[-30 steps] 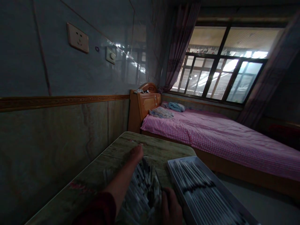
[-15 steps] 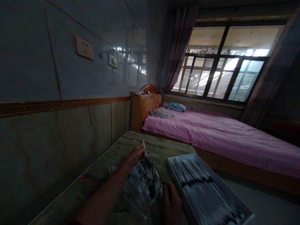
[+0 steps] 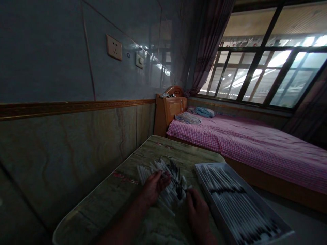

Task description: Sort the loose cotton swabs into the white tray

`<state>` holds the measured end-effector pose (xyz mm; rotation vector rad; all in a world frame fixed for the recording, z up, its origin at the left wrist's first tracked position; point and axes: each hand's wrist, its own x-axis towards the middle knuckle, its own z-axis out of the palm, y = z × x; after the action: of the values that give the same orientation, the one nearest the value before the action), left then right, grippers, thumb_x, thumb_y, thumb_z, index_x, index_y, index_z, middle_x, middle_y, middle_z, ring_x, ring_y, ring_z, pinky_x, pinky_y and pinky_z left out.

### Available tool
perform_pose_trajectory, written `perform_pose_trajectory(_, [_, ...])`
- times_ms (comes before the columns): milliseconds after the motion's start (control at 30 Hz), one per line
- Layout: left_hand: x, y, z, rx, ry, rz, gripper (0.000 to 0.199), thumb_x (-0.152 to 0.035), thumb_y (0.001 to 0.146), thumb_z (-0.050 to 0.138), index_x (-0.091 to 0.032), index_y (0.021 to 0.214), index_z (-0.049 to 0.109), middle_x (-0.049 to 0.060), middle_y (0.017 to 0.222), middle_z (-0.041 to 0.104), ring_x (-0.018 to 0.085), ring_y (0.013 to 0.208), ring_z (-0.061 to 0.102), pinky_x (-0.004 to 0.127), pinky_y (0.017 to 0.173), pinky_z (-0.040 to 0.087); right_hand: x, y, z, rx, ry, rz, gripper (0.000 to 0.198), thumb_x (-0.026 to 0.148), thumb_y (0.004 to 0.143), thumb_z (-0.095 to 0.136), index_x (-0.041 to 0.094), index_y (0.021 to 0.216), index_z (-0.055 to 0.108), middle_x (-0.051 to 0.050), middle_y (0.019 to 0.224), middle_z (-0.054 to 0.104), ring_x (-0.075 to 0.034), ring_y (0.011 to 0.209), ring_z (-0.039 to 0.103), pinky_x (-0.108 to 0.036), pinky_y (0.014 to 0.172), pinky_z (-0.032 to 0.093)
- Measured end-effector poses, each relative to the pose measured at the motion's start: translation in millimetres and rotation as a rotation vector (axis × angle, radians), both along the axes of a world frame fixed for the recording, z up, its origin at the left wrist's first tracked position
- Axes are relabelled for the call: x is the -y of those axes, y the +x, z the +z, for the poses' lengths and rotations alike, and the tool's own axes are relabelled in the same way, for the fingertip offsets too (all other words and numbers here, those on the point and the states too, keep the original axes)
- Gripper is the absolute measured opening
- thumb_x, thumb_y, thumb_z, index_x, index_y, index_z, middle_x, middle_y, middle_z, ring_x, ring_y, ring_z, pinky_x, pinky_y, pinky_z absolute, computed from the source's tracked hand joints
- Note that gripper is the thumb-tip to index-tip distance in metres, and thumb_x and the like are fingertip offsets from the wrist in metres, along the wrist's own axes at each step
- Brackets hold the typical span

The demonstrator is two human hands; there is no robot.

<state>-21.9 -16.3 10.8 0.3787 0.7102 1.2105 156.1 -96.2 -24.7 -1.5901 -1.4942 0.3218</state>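
On the table (image 3: 143, 217) lies a loose pile of slim white pen-like sticks (image 3: 167, 200), with dark pieces (image 3: 175, 170) heaped along its far right side. My left hand (image 3: 154, 187) is over the pile, fingers curled around what looks like a white pen-like stick, mostly hidden by the fingers. To the right of the pile, my right hand (image 3: 198, 211) is closed, thumb and forefinger pinched at the edge of the dark pieces. What it grips is too dark to make out. Beside it stands a shallow white tray (image 3: 213, 207) holding rows of white sticks with black ends.
A bed (image 3: 230, 136) with a pink checked sheet stands beyond the table. The tiled wall (image 3: 102, 143) runs along the left, with a socket (image 3: 114, 47) on it. The tray sits near the table's right edge.
My left hand has drawn back from the pile's far side, and the stick no longer points upright. My right hand has moved to the pile's edge. The view has swung left.
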Motion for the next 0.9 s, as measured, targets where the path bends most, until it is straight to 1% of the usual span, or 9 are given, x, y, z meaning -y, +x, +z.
perform_pose_trajectory(167, [1, 3, -0.5, 0.008, 0.015, 0.013, 0.008, -0.015, 0.085, 0.060, -0.015, 0.078, 0.055, 0.008, 0.078, 0.074, 0.021, 0.069, 0.073, 0.033, 0.066, 0.060, 1, -2, 4, 0.032, 0.034, 0.003, 0.039, 0.050, 0.091, 0.038, 0.022, 0.086, 0.063, -0.004, 0.075, 0.070, -0.017, 0.068, 0.065, -0.023, 0.064, 0.044])
perform_pose_trajectory(300, [3, 4, -1.0, 0.014, 0.010, 0.021, 0.008, -0.013, 0.085, 0.060, -0.015, 0.079, 0.054, 0.009, 0.078, 0.075, 0.022, 0.072, 0.074, 0.034, 0.068, 0.061, 1, -2, 2, 0.058, 0.079, 0.022, 0.036, 0.048, 0.091, 0.039, 0.022, 0.084, 0.063, -0.003, 0.073, 0.069, -0.017, 0.065, 0.065, -0.023, 0.061, 0.042])
perform_pose_trajectory(500, [3, 5, -2.1, 0.016, -0.011, 0.042, 0.007, -0.013, 0.088, 0.056, -0.014, 0.081, 0.054, 0.009, 0.076, 0.074, 0.022, 0.073, 0.074, 0.033, 0.067, 0.061, 1, 0, -1, 0.083, 0.096, 0.036, 0.030, 0.043, 0.091, 0.042, 0.023, 0.085, 0.063, -0.002, 0.076, 0.070, -0.017, 0.067, 0.066, -0.023, 0.063, 0.043])
perform_pose_trajectory(633, [4, 6, -5.8, 0.003, -0.019, 0.046, 0.009, -0.015, 0.085, 0.060, -0.015, 0.080, 0.053, 0.008, 0.076, 0.074, 0.022, 0.073, 0.073, 0.033, 0.067, 0.060, 1, 0, 0, 0.116, 0.102, 0.044, 0.029, 0.042, 0.092, 0.042, 0.023, 0.086, 0.064, -0.002, 0.077, 0.071, -0.017, 0.068, 0.066, -0.023, 0.063, 0.043])
perform_pose_trajectory(767, [8, 7, -8.6, -0.085, 0.069, 0.022, 0.019, -0.026, 0.079, 0.070, -0.016, 0.081, 0.053, 0.008, 0.081, 0.074, 0.022, 0.073, 0.073, 0.034, 0.066, 0.059, 1, 0, -1, 0.179, 0.109, 0.036, 0.028, 0.038, 0.093, 0.041, 0.023, 0.087, 0.064, -0.003, 0.079, 0.072, -0.016, 0.069, 0.067, -0.022, 0.062, 0.044])
perform_pose_trajectory(900, [11, 10, -8.7, -0.284, 0.191, 0.024, 0.030, -0.038, 0.071, 0.075, -0.018, 0.084, 0.056, 0.006, 0.081, 0.073, 0.022, 0.070, 0.072, 0.030, 0.061, 0.057, 0, 5, -2, 0.297, 0.174, 0.050, 0.025, 0.034, 0.092, 0.044, 0.022, 0.093, 0.066, -0.005, 0.085, 0.073, -0.018, 0.073, 0.068, -0.023, 0.065, 0.045])
